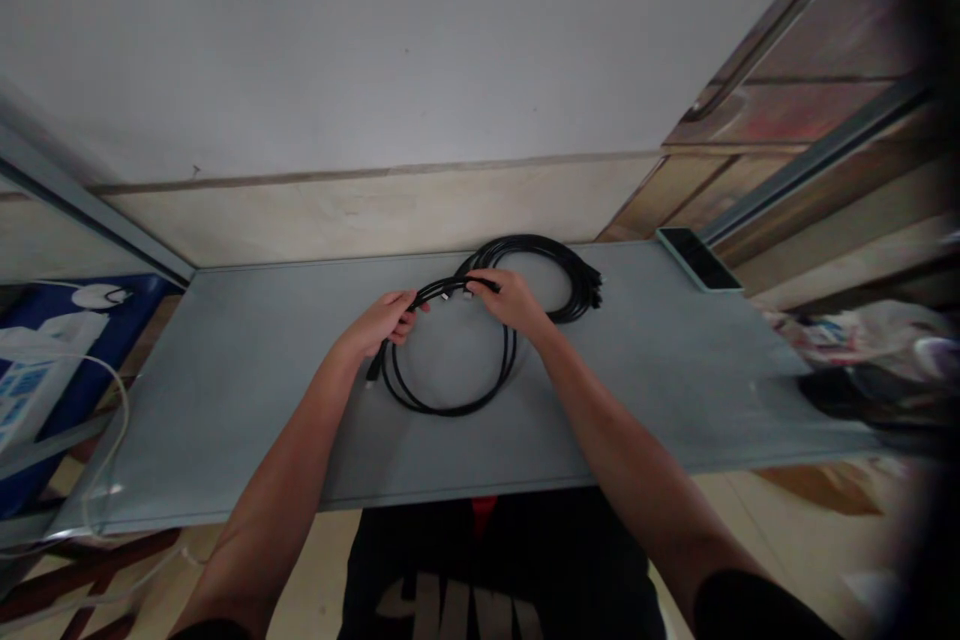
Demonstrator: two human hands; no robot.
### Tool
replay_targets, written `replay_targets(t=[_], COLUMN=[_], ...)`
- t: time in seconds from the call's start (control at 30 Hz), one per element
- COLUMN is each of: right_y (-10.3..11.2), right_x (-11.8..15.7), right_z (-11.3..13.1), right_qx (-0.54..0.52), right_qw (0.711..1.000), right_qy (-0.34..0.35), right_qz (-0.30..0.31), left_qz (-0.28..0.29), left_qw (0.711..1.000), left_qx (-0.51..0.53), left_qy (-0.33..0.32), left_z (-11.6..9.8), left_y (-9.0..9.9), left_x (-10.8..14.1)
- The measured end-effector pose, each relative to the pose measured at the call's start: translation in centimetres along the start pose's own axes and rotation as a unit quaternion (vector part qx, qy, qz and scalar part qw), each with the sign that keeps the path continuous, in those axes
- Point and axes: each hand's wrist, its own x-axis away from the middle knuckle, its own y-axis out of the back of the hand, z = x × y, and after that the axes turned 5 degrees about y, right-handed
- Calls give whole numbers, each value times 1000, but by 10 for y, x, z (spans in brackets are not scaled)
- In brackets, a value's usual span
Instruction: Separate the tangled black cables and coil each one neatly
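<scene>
A black cable (454, 411) is looped into a loose ring on the grey table, toward its middle. My left hand (386, 322) is closed round the ring's upper left part, and a connector end sticks out below it. On the upper right of the same ring, my right hand (508, 298) grips the cable, with a small connector near its fingertips. Behind and right of my right hand lies a thicker coil of black cables (574, 270), its several ends bunched at the right side.
The grey table (247, 370) meets a pale wall behind. A phone (699, 258) lies at the back right. Beyond the left edge are a blue surface (139, 305) and a white cord; cluttered items stand at the right.
</scene>
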Motion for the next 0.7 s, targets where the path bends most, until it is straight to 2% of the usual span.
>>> replay_targets(t=[0.17,0.33,0.47,0.6,0.7], right_y=[3,1,0,-1,-4], right_x=[0,2,4,4,3], right_z=[1,3,4,6,5], right_qx=[19,-8,-28,-44,-89], right_qw=[1000,997,996,997,994], right_qy=[6,-56,-63,-51,-71], right_qz=[-19,-45,-48,-22,3], left_qz=[22,43,22,4,-13], left_qw=[998,996,997,999,999], left_qx=[49,62,68,41,26], left_qy=[25,36,13,-20,-36], left_z=[-2,0,2,2,1], left_y=[8,11,6,1,-1], left_x=[2,2,0,0,2])
